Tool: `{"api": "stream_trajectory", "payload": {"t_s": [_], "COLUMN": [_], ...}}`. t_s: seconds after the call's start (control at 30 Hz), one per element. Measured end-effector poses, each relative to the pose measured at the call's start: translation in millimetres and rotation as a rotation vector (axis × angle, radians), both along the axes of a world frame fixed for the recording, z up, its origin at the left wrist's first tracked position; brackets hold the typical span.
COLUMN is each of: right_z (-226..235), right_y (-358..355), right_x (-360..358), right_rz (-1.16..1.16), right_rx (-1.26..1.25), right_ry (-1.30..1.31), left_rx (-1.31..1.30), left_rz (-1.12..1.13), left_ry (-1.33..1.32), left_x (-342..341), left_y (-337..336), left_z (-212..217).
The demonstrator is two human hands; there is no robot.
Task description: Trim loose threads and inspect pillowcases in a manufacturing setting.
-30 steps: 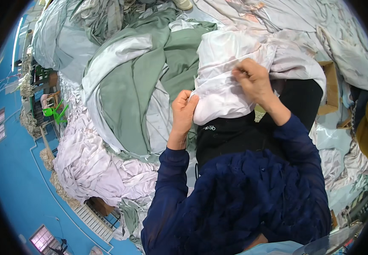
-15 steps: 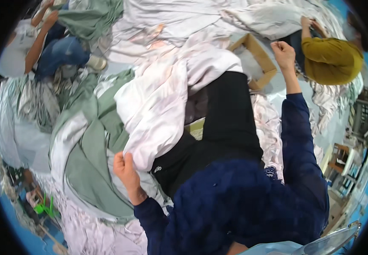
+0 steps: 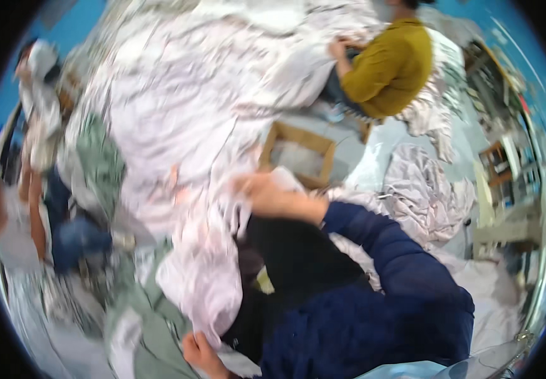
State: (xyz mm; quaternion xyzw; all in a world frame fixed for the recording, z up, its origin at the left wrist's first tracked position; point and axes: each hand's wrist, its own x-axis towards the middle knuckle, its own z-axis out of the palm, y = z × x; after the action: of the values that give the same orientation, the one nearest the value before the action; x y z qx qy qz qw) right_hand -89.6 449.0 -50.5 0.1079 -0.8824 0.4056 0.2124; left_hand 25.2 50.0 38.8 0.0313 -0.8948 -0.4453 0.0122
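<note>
A pale pinkish-white cloth (image 3: pixel 200 278) lies draped over my leg in black trousers (image 3: pixel 301 262). My left hand (image 3: pixel 203 355), low in the view, is closed with thumb and fingers pinching the near edge of this cloth. Farther up, my right hand (image 3: pixel 273 197) reaches across above my knee to the cloth's far part. Motion smears its fingers, so their grip does not show. Green and grey cloth (image 3: pixel 159 335) is heaped to the left, beside my left hand.
An open cardboard box (image 3: pixel 298 153) stands beyond my right hand. A large spread of white cloth (image 3: pixel 159 107) covers the area ahead. One person in a mustard top (image 3: pixel 393 66) sits far right; another in jeans (image 3: pixel 80 243) sits left. Crumpled pale cloth (image 3: pixel 427 192) lies right.
My right hand has swung leftward and down from its raised place beside the box to the cloth. My left hand keeps its pinch. The whole view has shifted, showing more of the room ahead.
</note>
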Motion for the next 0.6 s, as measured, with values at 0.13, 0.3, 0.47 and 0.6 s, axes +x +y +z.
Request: {"api": "stream_trajectory", "payload": {"t_s": [0.13, 0.3, 0.47, 0.6], "right_z": [44, 52, 62, 40], "right_y": [-125, -196, -198, -209], "right_x": [31, 53, 52, 37], "right_rz": [0.709, 1.016, 0.989, 1.048], "right_rx": [-0.625, -0.956, -0.883, -0.517], "right_ry": [-0.285, -0.641, -0.45, -0.554], "left_rx": [-0.389, -0.294, -0.156, 0.072], "left_rz": [-0.185, -0.31, -0.207, -0.121], "left_ry": [-0.118, 0.002, -0.098, -0.073], "left_x": [1, 0, 19, 24], "left_y": [21, 6, -8, -41], "left_z": [35, 55, 62, 15]}}
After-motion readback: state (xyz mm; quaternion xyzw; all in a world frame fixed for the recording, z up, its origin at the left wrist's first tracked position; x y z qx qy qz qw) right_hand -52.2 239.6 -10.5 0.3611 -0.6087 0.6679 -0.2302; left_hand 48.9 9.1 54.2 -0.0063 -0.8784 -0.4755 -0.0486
